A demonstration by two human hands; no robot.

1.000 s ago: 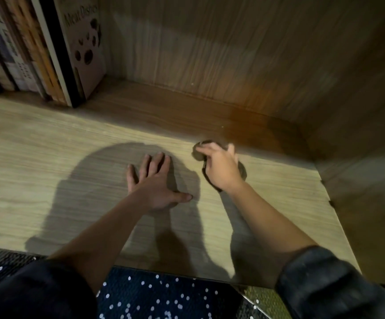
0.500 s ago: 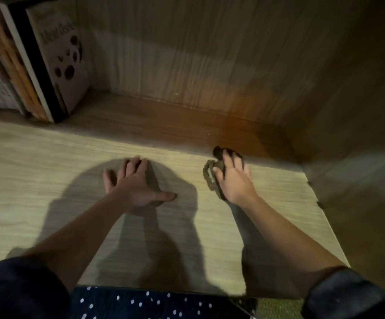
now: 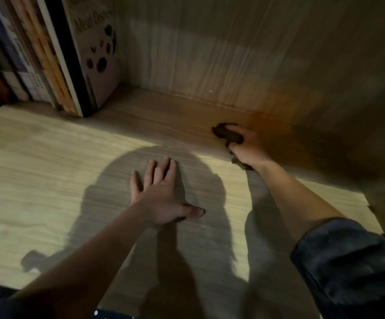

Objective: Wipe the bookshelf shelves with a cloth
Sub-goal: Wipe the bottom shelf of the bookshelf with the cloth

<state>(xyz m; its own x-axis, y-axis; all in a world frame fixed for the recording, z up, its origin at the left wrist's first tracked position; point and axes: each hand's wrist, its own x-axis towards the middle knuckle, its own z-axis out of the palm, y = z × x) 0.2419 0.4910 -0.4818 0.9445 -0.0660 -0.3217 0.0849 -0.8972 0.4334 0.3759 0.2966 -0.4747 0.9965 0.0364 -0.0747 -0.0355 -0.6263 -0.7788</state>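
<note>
The right hand (image 3: pixel 248 149) has its grip closed around a dark cloth (image 3: pixel 227 134) and holds it down on the wooden shelf (image 3: pixel 37 171), close to the back panel (image 3: pixel 210 54). To the left of this grip and nearer to the person, the left hand (image 3: pixel 161 196) lies flat on the shelf with straight fingers, holding nothing. Well to the left of both hands, a row of books (image 3: pixel 55 54) stands at the back.
</note>
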